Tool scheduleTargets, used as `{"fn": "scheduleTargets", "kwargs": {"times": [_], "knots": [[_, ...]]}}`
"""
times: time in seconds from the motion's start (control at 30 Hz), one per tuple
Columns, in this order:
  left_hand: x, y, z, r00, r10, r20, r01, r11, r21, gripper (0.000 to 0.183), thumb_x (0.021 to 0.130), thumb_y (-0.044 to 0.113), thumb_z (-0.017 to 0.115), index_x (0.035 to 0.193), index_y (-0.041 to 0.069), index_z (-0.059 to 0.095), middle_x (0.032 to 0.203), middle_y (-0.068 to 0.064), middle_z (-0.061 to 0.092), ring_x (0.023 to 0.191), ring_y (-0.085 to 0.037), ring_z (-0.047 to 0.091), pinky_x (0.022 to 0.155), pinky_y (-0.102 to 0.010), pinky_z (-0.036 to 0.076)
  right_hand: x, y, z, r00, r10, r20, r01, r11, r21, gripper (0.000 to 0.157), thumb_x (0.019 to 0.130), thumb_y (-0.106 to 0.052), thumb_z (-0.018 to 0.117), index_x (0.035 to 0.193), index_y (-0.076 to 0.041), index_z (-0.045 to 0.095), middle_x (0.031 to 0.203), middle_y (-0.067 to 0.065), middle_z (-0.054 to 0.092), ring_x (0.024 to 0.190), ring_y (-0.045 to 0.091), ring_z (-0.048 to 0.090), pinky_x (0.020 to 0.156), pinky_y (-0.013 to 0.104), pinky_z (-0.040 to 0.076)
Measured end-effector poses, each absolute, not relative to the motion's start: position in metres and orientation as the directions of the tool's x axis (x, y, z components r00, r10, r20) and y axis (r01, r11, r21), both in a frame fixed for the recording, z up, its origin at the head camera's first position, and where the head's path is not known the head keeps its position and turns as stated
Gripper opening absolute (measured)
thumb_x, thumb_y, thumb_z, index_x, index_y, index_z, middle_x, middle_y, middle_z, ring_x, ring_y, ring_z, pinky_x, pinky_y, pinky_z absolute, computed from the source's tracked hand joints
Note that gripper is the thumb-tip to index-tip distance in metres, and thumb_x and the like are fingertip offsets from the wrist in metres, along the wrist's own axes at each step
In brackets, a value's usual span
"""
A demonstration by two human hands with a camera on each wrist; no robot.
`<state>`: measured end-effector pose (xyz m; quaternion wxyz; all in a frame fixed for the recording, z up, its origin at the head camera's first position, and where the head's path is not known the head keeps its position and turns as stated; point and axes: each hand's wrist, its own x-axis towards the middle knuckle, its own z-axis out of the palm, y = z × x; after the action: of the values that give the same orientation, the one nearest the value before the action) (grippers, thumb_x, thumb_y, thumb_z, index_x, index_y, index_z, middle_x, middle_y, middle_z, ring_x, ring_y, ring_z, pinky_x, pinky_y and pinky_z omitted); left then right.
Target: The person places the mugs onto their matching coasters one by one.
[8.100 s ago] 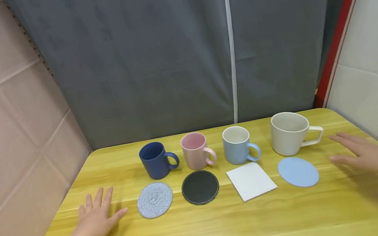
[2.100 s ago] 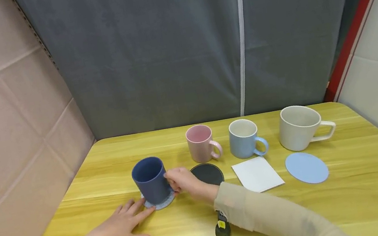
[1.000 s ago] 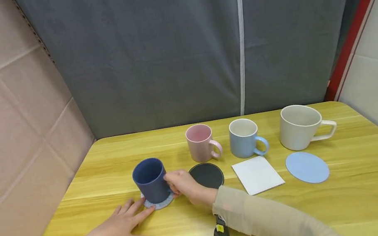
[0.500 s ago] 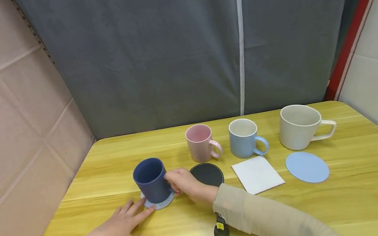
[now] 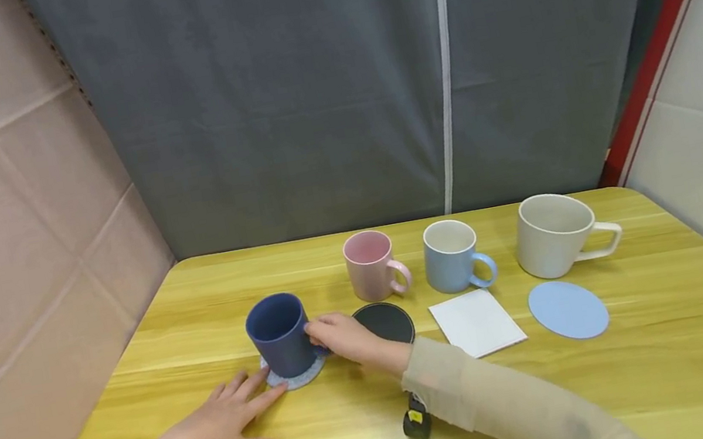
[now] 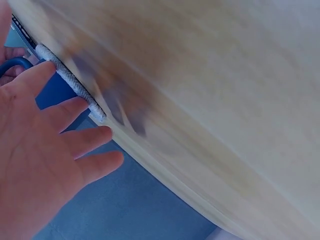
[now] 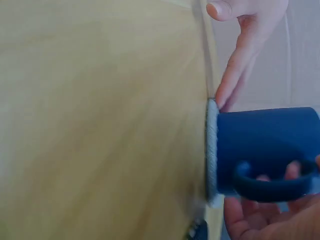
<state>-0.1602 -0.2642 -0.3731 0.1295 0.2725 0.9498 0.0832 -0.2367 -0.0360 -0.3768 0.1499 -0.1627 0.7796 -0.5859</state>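
A dark blue mug (image 5: pixel 280 335) stands upright on a round grey-blue woven coaster (image 5: pixel 297 378). My right hand (image 5: pixel 350 339) is at its handle; in the right wrist view, fingertips show through the loop of the handle (image 7: pixel 272 191), and other fingers extend below it, looser. Parts of this hand are hidden behind the handle. My left hand (image 5: pixel 219 427) lies spread on the table, its fingertips touching the coaster's near left edge. In the left wrist view, its fingers (image 6: pixel 92 167) are straight and apart, and the coaster's rim (image 6: pixel 70 77) shows beyond them.
Behind to the right stand a pink mug (image 5: pixel 370 267), a light blue mug (image 5: pixel 450 257) and a large off-white mug (image 5: pixel 552 235). Before them lie a black round coaster (image 5: pixel 385 322), partly behind my right hand, a white square coaster (image 5: pixel 478 323) and a light blue round coaster (image 5: pixel 568 309).
Since the oldest frame, the blue mug has come forward onto the woven coaster and both hands have moved to it. In the last half second, my right hand's lower fingers have loosened at the handle.
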Motion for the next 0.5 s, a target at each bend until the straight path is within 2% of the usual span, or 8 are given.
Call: {"fn": "scheduleTargets", "kwargs": {"times": [0.13, 0.27, 0.4, 0.5], "knots": [[-0.161, -0.263, -0.371, -0.809, 0.557, -0.188, 0.515, 0.825, 0.231, 0.079, 0.077, 0.064, 0.054, 0.139, 0.018, 0.04, 0.145, -0.022, 0.029, 0.127, -0.055, 0.023, 0.095, -0.07, 0.019, -0.238, -0.015, -0.364, -0.909, -0.413, 0.061, -0.225, 0.361, -0.905, 0.033, 0.093, -0.037, 0.046, 0.09, -0.006, 0.059, 0.08, 0.0, 0.053, 0.072, 0.013, 0.048, 0.065, 0.027, 0.042], [-0.161, -0.263, -0.368, -0.805, 0.572, -0.157, 0.53, 0.812, 0.244, 0.081, 0.078, 0.062, 0.055, 0.138, 0.01, 0.04, 0.141, -0.023, 0.035, 0.125, -0.053, 0.027, 0.096, -0.068, 0.021, -0.244, 0.008, -0.348, -0.913, -0.344, 0.221, -0.341, 0.343, -0.875, 0.028, 0.093, -0.029, 0.048, 0.089, -0.004, 0.059, 0.078, 0.002, 0.051, 0.072, 0.014, 0.046, 0.067, 0.027, 0.041], [-0.16, -0.26, -0.365, -0.789, 0.608, -0.092, 0.577, 0.784, 0.23, 0.079, 0.081, 0.06, 0.054, 0.134, 0.003, 0.043, 0.135, -0.022, 0.044, 0.122, -0.046, 0.038, 0.097, -0.063, 0.027, -0.249, 0.029, -0.34, -0.908, -0.245, 0.341, -0.407, 0.314, -0.858, 0.02, 0.092, -0.018, 0.051, 0.086, -0.002, 0.059, 0.076, 0.005, 0.051, 0.07, 0.015, 0.045, 0.064, 0.025, 0.039], [-0.157, -0.255, -0.362, -0.764, 0.644, -0.046, 0.625, 0.756, 0.194, 0.074, 0.083, 0.058, 0.052, 0.132, 0.003, 0.046, 0.132, -0.02, 0.048, 0.119, -0.04, 0.045, 0.096, -0.059, 0.032, -0.254, 0.044, -0.337, -0.91, -0.162, 0.382, -0.414, 0.327, -0.849, 0.017, 0.092, -0.015, 0.052, 0.09, -0.001, 0.061, 0.087, 0.008, 0.055, 0.077, 0.017, 0.05, 0.068, 0.025, 0.041]]}}
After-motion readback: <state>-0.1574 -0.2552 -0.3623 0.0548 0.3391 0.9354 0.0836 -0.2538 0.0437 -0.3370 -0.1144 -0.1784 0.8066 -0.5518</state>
